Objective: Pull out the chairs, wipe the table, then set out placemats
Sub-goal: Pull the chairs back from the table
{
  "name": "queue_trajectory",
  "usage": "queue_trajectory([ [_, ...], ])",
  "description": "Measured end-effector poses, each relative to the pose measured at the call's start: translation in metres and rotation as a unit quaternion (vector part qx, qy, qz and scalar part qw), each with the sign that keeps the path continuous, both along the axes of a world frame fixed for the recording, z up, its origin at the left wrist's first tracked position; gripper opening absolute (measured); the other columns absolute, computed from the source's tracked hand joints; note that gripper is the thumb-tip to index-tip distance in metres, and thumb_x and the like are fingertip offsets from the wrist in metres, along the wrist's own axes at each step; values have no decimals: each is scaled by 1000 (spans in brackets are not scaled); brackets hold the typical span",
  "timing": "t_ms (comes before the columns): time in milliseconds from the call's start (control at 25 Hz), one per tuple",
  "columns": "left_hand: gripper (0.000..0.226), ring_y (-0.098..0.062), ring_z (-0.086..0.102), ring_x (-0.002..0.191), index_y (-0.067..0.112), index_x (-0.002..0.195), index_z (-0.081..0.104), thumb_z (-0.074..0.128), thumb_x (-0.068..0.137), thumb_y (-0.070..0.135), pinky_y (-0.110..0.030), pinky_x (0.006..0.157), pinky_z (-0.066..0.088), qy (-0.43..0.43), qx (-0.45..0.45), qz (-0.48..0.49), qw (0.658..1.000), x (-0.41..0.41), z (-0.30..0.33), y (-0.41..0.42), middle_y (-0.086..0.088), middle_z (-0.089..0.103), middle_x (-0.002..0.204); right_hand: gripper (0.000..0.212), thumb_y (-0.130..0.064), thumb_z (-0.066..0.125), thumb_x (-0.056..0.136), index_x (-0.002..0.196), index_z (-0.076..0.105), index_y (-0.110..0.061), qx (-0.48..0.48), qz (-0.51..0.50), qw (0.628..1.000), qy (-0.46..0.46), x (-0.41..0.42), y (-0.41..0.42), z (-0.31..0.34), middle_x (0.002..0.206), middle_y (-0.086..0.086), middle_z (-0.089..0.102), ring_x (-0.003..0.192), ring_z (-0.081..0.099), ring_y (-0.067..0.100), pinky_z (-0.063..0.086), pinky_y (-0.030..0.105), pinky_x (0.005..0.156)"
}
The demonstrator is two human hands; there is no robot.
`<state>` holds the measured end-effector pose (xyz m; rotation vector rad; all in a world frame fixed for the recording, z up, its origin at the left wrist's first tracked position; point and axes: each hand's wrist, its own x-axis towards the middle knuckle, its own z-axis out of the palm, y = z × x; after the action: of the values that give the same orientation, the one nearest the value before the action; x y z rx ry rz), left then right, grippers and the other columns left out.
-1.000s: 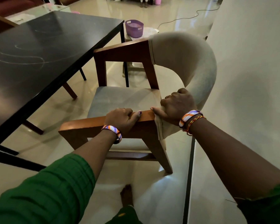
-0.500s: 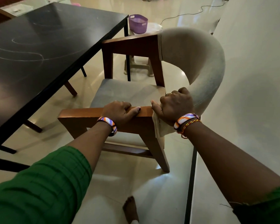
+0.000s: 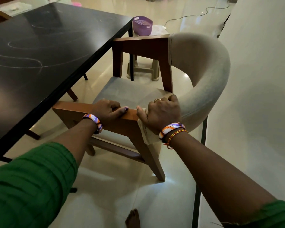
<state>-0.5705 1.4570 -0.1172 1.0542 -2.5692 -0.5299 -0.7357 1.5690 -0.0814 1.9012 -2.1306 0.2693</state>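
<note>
A wooden chair point(image 3: 143, 46) with a grey seat and a curved beige padded back stands beside the long edge of the black table point(image 3: 44, 46). My left hand point(image 3: 108, 111) grips the chair's near wooden armrest. Where that armrest meets the padded back, my right hand point(image 3: 161, 111) is closed on the chair, with a beige cloth point(image 3: 147, 136) pressed under the palm and hanging down. White smear marks curl across the tabletop. The chair's near corner sits close to the table edge.
A purple basket point(image 3: 142, 25) rests on a pale plastic stool point(image 3: 143, 69) behind the chair. A white wall point(image 3: 257, 79) runs close on the right. Legs of another chair point(image 3: 72, 94) show under the table. A cable point(image 3: 196, 14) lies on the glossy floor. My bare foot point(image 3: 132, 218) is below.
The chair has shifted closer to the table edge while both hands kept their grip. The view has moved nearer to the table.
</note>
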Motion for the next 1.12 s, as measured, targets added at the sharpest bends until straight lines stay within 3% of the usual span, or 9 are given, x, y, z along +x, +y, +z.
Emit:
queue_trajectory([
  [240,59,-23,48,56,3,74,66,36,80,53,-22,51,27,4,21,24,999,9,0,-5,-16,57,62,64,-55,28,92,76,67,-7,22,17,1000,-1,13,-3,-2,72,11,67,66,51,24,33,37,80],
  [360,52,-20,42,51,5,67,64,45,89,48,-25,51,27,12,20,64,998,2,0,2,-9,48,55,65,-57,25,92,80,66,-8,43,21,999,-5,12,0,2,74,10,66,67,46,22,32,35,78],
  [520,48,-22,44,50,2,71,68,48,91,40,-23,49,27,28,20,94,995,9,-4,21,-12,52,55,61,-52,29,93,77,66,-7,55,24,998,-8,21,16,3,74,12,66,66,44,23,32,36,77],
  [720,53,-9,41,45,3,74,69,40,83,46,-18,46,25,43,26,82,995,33,-5,38,-2,51,54,52,-43,38,91,68,68,-7,13,40,999,-19,46,37,2,67,13,67,63,55,26,35,35,73],
  [920,65,-25,49,52,-4,77,69,37,80,52,-20,47,27,50,17,108,993,41,-9,21,-22,61,63,51,-42,36,92,69,67,-8,15,59,998,-25,55,21,2,69,11,67,59,46,23,27,33,69],
  [1120,83,-26,49,53,-6,79,68,25,74,65,-22,48,29,61,8,101,993,41,-11,11,-24,62,65,54,-44,33,93,67,64,-9,10,66,997,-27,53,11,-2,66,9,64,58,38,19,24,32,68],
])
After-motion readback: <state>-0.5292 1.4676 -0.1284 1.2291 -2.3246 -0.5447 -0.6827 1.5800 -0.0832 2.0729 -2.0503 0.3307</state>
